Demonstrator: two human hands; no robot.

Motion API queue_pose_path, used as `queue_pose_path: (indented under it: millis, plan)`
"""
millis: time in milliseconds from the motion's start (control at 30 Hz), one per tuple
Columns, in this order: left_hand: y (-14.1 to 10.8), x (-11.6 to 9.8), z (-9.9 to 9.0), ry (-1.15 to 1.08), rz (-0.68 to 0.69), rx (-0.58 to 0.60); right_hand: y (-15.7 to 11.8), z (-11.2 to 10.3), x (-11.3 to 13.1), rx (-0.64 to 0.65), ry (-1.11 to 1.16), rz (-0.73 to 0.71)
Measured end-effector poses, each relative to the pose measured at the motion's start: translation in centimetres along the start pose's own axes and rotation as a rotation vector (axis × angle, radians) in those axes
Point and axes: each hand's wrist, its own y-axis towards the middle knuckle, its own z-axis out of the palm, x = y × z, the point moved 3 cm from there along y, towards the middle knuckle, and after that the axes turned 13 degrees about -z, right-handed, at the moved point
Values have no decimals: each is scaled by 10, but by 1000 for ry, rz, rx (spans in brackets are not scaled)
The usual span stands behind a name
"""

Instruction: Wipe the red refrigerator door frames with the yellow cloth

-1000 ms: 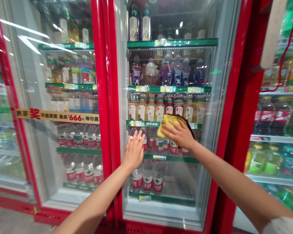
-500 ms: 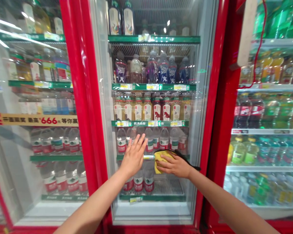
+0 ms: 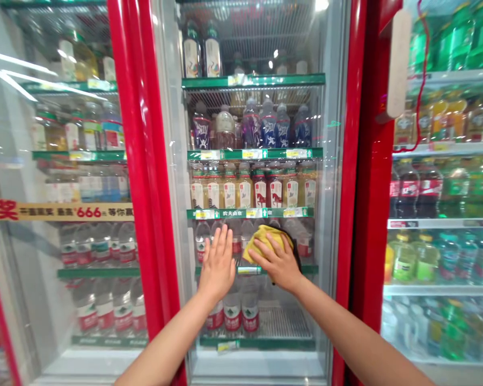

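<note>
My left hand (image 3: 217, 264) lies flat against the glass door (image 3: 330, 187) of a red-framed drinks fridge, fingers stretched upward and holding nothing. To its right, my right hand (image 3: 280, 264) presses a yellow cloth (image 3: 261, 236) with a dark backing to the same glass, fingers spread over it. Part of the cloth is hidden under the fingers. Behind the glass, near both hands, stand water bottles with red labels (image 3: 232, 313). One shelf up is a row of tea bottles (image 3: 244, 190).
Red door frames (image 3: 145, 177) flank the glass. A second glass-fronted fridge with a yellow banner (image 3: 64, 212) stands on the left. To the right, shelves hold bottled drinks (image 3: 430, 185); a white box (image 3: 398, 64) and a red cable (image 3: 423, 91) hang beside the frame.
My right hand has moved the cloth up and slightly left across the glass, and the cloth bunches more. My left hand stays flat on the glass. The view has tilted slightly upward.
</note>
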Motion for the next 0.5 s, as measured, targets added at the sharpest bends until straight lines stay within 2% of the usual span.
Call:
queue_pose_path:
  millis: [67,133,200,267,367,400,433,500]
  plan:
    - [6,6,-4,7,-91,-55,44,4,-8,57,64,-83]
    - [14,8,-7,3,-140,-81,85,1,-31,72,71,-86]
    - [22,6,-8,-13,-132,-69,105,-9,-58,28,47,-28]
    - [25,3,-8,-24,-93,-43,95,-22,-77,-66,2,110]
    - [21,-1,-8,-21,-39,-23,41,-32,-76,-212,-81,325]
    - [19,-2,-9,-18,-24,-20,22,-32,-68,-218,-96,338]
    - [16,-3,-10,-17,-7,-16,8,-31,-58,-196,-94,288]
    - [14,-7,-12,-18,32,-6,-3,-26,-43,-95,-49,117]
